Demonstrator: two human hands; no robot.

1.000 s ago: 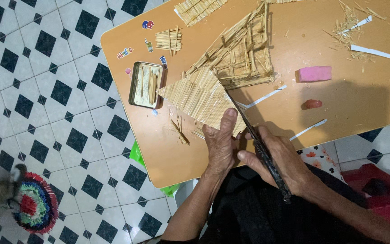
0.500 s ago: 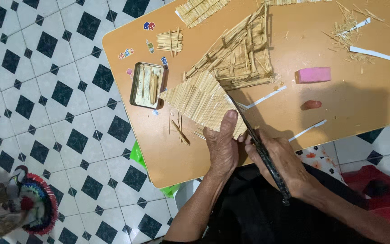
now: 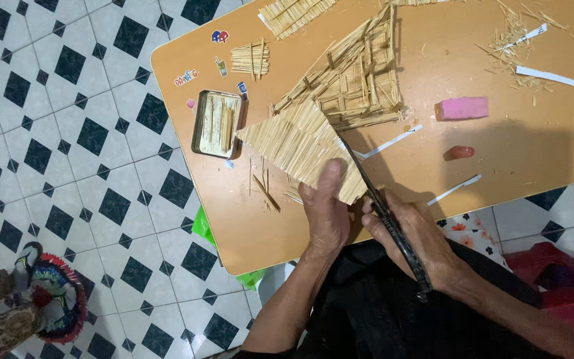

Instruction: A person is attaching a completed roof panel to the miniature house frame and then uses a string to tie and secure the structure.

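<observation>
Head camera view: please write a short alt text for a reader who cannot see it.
A person's left hand presses a flat panel of thin sticks on an orange table while the right hand cuts its edge with black scissors. A stick frame, metal tin and pink block lie nearby.

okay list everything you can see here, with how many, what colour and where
table: one, orange-brown, fills upper right
stick panel: one, straw-coloured, table centre, under the left hand
stick frame: one, straw, behind the panel
scissors: one pair, black, along the panel's right edge
tin: one, metal, holds sticks, left of panel
pink block: one, right side
red lump: one, below the block
white strips: several, scattered right
tiled floor: white with black diamonds, left
left hand: presses the panel
right hand: grips the scissors
</observation>
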